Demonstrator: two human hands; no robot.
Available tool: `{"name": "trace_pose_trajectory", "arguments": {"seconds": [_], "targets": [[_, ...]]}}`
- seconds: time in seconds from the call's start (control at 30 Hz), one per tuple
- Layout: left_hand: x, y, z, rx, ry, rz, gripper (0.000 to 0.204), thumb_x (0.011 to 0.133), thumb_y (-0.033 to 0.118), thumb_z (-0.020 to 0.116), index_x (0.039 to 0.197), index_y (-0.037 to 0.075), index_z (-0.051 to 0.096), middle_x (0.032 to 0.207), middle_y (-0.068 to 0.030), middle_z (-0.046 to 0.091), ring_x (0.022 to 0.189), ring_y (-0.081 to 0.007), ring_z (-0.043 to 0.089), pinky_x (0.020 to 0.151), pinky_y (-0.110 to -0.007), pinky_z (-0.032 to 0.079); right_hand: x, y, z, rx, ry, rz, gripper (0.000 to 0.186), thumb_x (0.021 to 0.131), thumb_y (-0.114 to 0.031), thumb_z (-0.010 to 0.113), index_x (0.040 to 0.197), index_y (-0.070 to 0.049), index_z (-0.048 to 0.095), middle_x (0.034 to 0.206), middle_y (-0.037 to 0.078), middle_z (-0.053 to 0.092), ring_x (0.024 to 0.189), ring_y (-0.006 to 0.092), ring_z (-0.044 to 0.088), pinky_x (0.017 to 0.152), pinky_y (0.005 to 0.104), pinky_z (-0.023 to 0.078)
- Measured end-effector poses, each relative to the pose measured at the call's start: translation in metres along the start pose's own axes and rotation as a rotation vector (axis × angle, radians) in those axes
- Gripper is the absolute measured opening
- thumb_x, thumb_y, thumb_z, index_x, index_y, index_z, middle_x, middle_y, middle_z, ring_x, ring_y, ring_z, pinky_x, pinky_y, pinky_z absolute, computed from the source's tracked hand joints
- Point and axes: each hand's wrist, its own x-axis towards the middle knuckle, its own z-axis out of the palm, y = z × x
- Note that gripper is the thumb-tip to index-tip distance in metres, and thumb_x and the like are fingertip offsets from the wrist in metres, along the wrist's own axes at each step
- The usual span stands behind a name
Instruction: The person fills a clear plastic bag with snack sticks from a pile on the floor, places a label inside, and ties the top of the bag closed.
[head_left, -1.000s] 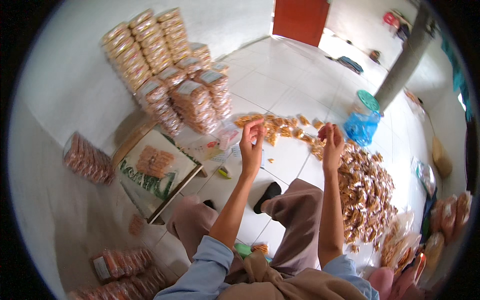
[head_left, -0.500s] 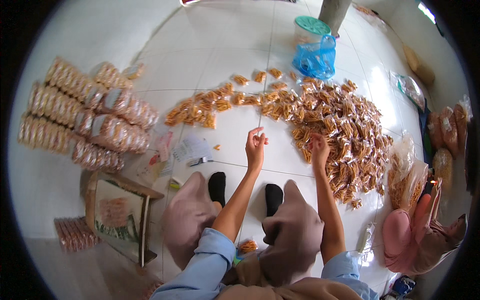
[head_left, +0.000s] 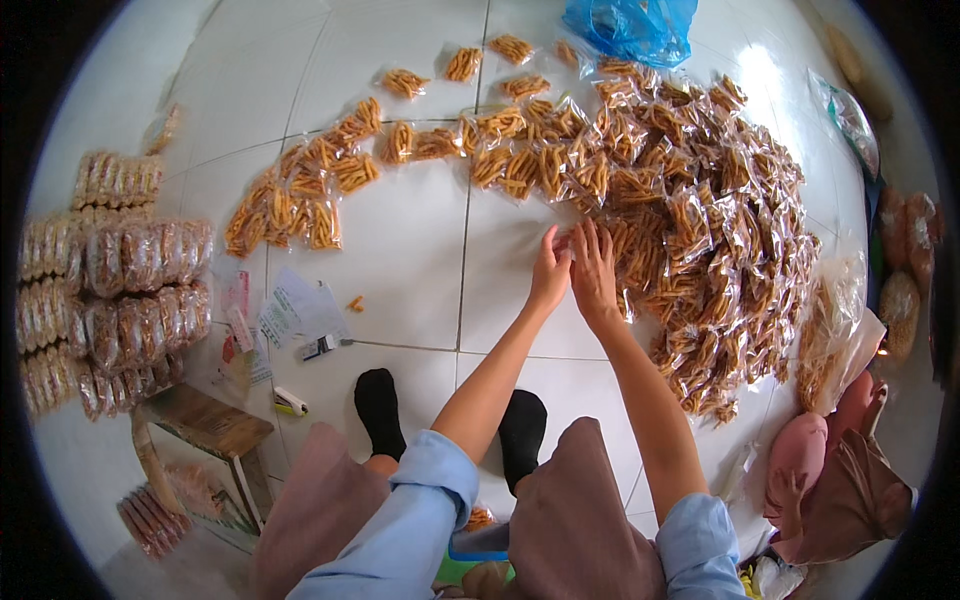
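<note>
Many snack packets (head_left: 705, 235) lie heaped just right of my left grip (head_left: 548, 275) and right grip (head_left: 595, 275), held close together; I cannot tell whether either pinches anything.

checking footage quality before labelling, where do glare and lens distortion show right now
Head view: white glare on the tiled floor at upper right; head view: small bright glints across the clear-wrapped packets; head view: straight floor lines bend, with black corners around the round image.
</note>
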Motion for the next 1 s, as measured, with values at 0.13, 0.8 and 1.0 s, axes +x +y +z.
{"name": "trace_pose_trajectory", "arguments": {"seconds": [0.13, 0.8, 1.0], "targets": [[-0.012, 0.009, 0.003, 0.189, 0.147, 0.092, 0.04, 0.087, 0.006, 0.046, 0.126, 0.005, 0.038, 0.108, -0.0151, 0.047, 0.098, -0.0253, 0.052, 0.085, -0.034, 0.043, -0.008, -0.011, -0.005, 0.239, 0.023, -0.026, 0.049, 0.073, 0.004, 0.055, 0.121, 0.0, 0.043, 0.127, 0.017, 0.042, 0.117, 0.0364, 0.036, 0.096, 0.0402, 0.037], [-0.241, 0.357, -0.145, -0.238, 0.24, 0.543, 0.041, 0.081, 0.013, 0.065, 0.116, 0.007, 0.044, 0.106, -0.0059, 0.052, 0.092, -0.0137, 0.054, 0.081, -0.031, 0.046, 0.022, -0.258, -0.316, 1.802, -0.037, -0.117, 0.047, 0.088, -0.02, 0.055, 0.128, -0.002, 0.037, 0.103, 0.007, 0.057, 0.097, 0.0126, 0.052, 0.089, 0.0279, 0.038], [-0.335, 0.386, -0.201, -0.345, 0.561, 0.654, 0.028, 0.08, 0.017, 0.067, 0.092, 0.01, 0.042, 0.092, -0.0025, 0.056, 0.086, -0.0092, 0.052, 0.072, -0.026, 0.044, -0.033, -0.375, -0.332, 1.887, -0.406, -0.322, 0.036, 0.088, -0.017, 0.055, 0.119, 0.001, 0.048, 0.103, 0.005, 0.058, 0.097, 0.0115, 0.051, 0.09, 0.0266, 0.037]]}}
